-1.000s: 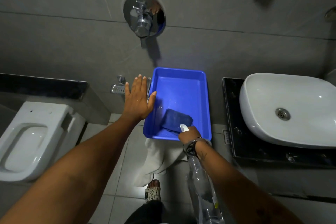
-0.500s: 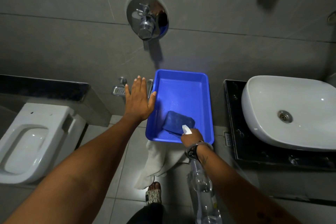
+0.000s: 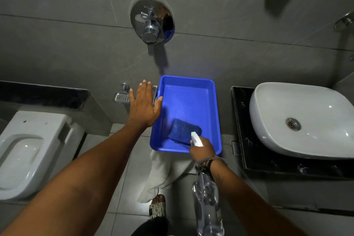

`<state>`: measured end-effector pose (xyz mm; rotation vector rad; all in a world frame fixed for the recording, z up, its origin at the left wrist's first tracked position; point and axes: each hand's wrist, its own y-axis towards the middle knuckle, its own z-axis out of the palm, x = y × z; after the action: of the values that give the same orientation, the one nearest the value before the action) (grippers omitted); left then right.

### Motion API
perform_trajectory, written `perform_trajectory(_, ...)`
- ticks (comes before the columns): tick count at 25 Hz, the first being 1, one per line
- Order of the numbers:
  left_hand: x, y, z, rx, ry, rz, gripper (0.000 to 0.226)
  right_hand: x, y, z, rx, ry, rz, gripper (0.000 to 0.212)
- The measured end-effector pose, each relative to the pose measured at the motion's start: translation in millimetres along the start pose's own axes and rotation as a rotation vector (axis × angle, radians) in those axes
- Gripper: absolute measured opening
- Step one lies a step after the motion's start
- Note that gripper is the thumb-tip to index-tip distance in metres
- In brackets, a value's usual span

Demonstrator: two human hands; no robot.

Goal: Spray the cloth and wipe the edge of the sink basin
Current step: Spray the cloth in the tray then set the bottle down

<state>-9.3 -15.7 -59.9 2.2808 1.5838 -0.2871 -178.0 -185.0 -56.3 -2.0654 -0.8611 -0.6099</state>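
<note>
A folded dark blue cloth [image 3: 183, 130] lies in the near part of a blue plastic tray [image 3: 191, 99]. My right hand [image 3: 203, 148] grips a clear spray bottle [image 3: 207, 205] by its neck, with the white nozzle [image 3: 196, 138] pointing at the cloth from just in front of it. My left hand [image 3: 143, 105] is flat and spread, fingers apart, against the tray's left rim, holding nothing. The white sink basin [image 3: 298, 120] sits to the right on a black counter [image 3: 241, 130].
A white toilet [image 3: 28, 149] stands at the left. A chrome wall tap [image 3: 151, 23] sticks out above the tray, and a soap holder [image 3: 122, 96] is beside my left hand. A pale towel [image 3: 161, 174] hangs below the tray. My sandalled foot [image 3: 157, 208] is on the tiled floor.
The view has shifted slightly. My right hand with the bottle has edged a little nearer the cloth. My left hand stays against the tray's rim.
</note>
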Motion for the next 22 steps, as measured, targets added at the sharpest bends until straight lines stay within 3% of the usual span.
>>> perform_trajectory(4,4.0,11.0,-1.4,0.032,0.066,0.073,0.084,50.8,-56.5,-35.9,-0.097,0.074,-0.368,0.028)
perform_trajectory(9,0.8,35.6,-14.2,0.009,0.004,0.114,0.085,159.9,-39.4,-124.3,-0.231,0.391,-0.617,0.024)
perform_trajectory(14,-9.4,60.2,-32.0,-0.012,0.018,0.154,0.087,224.5,42.5,-112.7,-0.290,0.345,-0.704,0.028)
perform_trajectory(17,-18.3,69.4,-37.0,-0.012,-0.003,0.154,0.082,221.6,100.5,-83.4,-0.376,0.281,-0.681,0.021)
perform_trajectory(22,-15.6,81.1,-35.0,0.031,0.022,0.221,0.082,220.5,165.0,-59.8,-0.452,0.374,-0.576,0.028)
